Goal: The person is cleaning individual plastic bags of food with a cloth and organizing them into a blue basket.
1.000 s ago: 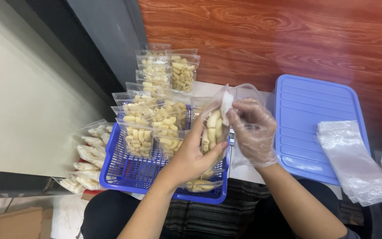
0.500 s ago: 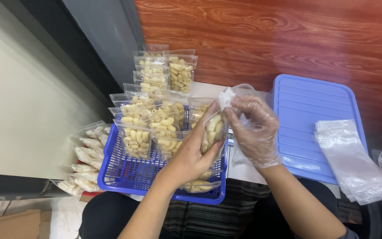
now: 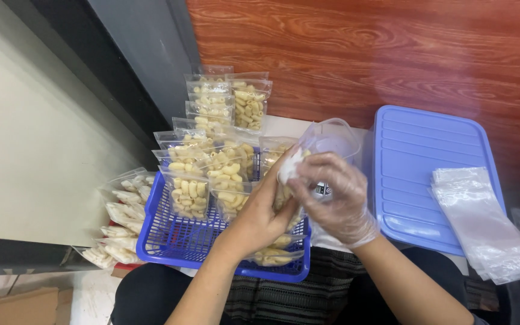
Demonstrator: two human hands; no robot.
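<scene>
My left hand [image 3: 260,213] is bare and grips a clear bag of pale yellow snack pieces [image 3: 283,194] from below, over the blue mesh basket [image 3: 170,238]. My right hand [image 3: 335,195], in a thin clear plastic glove, pinches the bag's top edge, where a small white packet [image 3: 288,168] shows between the fingers. The bag is mostly hidden by both hands. Several filled clear bags [image 3: 189,191] stand upright in the basket beside it.
More filled bags [image 3: 249,103] stand in rows behind the basket, others lie stacked to its left [image 3: 121,210]. A blue plastic lid [image 3: 425,171] lies to the right, with a pile of empty clear bags [image 3: 479,222] on its edge. A clear container [image 3: 332,135] stands behind my hands.
Both hands have lowered the bag toward the basket. My right hand has moved left and down over the bag's top, bringing the white packet with it.
</scene>
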